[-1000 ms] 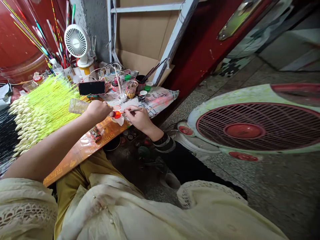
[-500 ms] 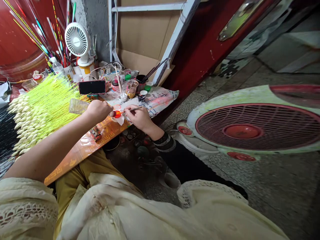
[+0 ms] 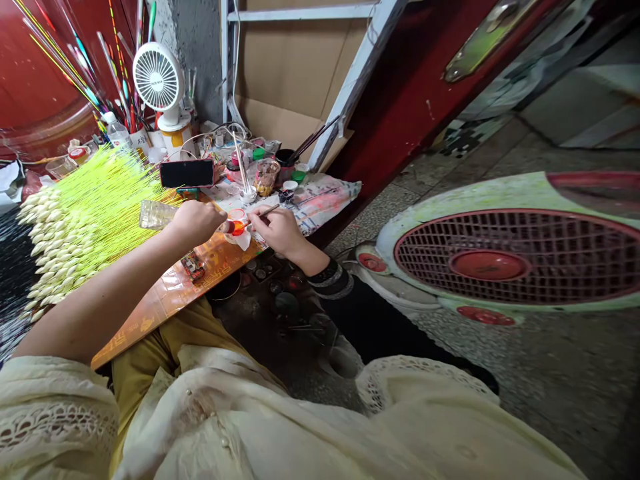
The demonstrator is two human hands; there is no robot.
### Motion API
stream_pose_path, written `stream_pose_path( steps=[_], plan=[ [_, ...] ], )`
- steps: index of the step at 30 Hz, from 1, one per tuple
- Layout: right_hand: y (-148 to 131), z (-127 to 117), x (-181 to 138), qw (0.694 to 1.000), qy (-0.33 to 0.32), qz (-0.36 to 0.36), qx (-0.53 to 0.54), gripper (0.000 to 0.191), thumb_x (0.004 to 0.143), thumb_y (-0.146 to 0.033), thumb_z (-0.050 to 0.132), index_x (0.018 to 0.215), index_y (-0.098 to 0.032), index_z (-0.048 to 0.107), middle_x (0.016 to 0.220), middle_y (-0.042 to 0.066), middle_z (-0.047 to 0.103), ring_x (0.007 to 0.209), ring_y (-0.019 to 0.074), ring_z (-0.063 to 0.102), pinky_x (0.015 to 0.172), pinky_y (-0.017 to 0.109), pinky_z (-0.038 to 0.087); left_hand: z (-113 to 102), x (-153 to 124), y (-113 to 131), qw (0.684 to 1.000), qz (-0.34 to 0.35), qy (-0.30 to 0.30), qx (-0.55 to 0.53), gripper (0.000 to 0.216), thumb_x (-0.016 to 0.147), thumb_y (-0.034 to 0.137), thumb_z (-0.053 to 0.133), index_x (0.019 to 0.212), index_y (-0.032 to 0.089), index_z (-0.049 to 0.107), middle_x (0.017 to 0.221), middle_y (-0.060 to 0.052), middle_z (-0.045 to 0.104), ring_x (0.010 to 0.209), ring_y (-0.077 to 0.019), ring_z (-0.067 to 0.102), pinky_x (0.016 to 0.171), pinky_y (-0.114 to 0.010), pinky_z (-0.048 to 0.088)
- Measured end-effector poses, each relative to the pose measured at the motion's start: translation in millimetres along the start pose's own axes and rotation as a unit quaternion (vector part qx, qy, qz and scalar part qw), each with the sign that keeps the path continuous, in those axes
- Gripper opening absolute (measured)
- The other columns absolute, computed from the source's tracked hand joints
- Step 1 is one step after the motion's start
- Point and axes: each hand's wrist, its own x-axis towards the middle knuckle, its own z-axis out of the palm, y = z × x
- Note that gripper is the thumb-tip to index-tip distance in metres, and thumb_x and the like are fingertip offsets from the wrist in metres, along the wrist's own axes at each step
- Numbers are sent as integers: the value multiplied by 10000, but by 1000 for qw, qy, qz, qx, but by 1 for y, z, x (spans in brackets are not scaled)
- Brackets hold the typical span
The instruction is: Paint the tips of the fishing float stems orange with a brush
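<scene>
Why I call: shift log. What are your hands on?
Left hand gripping clear tube, red tip. Right hand holding thin brush at tip. Nothing blocking.

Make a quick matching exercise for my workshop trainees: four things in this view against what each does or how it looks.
Things: 1 right hand; 2 left hand; 3 smartphone; 4 floor fan.
Matches: A showing a red grille; B pinching a thin paintbrush; C lying behind both hands, screen dark; D gripping a clear tube.
Pairs: 1-B, 2-D, 3-C, 4-A.
</scene>
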Motion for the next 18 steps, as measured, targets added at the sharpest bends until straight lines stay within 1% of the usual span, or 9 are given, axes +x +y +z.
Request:
stream_pose_path(
  steps=[2, 5, 7, 10, 13, 16, 18],
  plan=[
    [1, 1, 2, 1000, -6, -6, -3, 342, 971, -432, 486, 770, -228, 674, 757, 44, 740, 751, 210, 691, 729, 311, 496, 0, 0, 0, 1000, -2, 1, -5, 335, 971, 173, 472, 1251, 207, 653, 1154, -145, 712, 1038, -264, 696, 800, -332, 498],
    [4, 3, 4, 1000, -4, -11, -9, 348, 974, -431, 488, 767, -227, 680, 774, 49, 748, 759, 216, 698, 760, 320, 503, -1, -2, -1, 1000, -14, -5, -16, 339, 966, 221, 512, 1282, 220, 636, 1176, -140, 709, 1042, -258, 695, 822, -330, 503],
    [6, 4, 6, 1000, 2, -4, -12, 346, 969, -424, 495, 764, -219, 685, 751, 56, 742, 762, 223, 704, 756, 322, 507, -1, -3, -1, 999, -22, -6, -24, 359, 959, 273, 539, 1307, 233, 616, 1171, -131, 709, 1041, -257, 695, 827, -326, 506],
    [7, 5, 7, 1000, -5, 7, 4, 337, 959, -421, 508, 782, -209, 701, 747, 59, 745, 759, 224, 713, 728, 317, 515, 1, -3, -4, 999, -31, 3, -37, 393, 940, 319, 559, 1318, 218, 597, 1139, -135, 711, 1026, -280, 699, 809, -340, 514],
    [6, 6, 8, 1000, -17, -1, 23, 357, 961, -445, 508, 786, -214, 715, 791, 58, 764, 802, 224, 723, 755, 313, 529, 5, -2, -8, 996, -49, 25, -64, 418, 915, 346, 578, 1304, 194, 591, 1110, -146, 709, 989, -299, 703, 774, -354, 513],
    [8, 7, 9, 1000, 2, -8, 12, 397, 973, -464, 496, 764, -206, 715, 835, 77, 775, 842, 234, 727, 782, 317, 524, 6, -2, -12, 990, -71, 62, -108, 422, 892, 353, 601, 1282, 191, 599, 1096, -132, 707, 971, -279, 695, 776, -344, 501],
    [10, 8, 9, 1000, 11, -4, 2, 412, 977, -478, 501, 762, -197, 713, 798, 85, 766, 803, 234, 722, 757, 318, 511, 5, -4, -14, 980, -87, 97, -149, 432, 887, 360, 608, 1288, 199, 599, 1082, -115, 707, 962, -258, 683, 785, -334, 492]
  ],
)
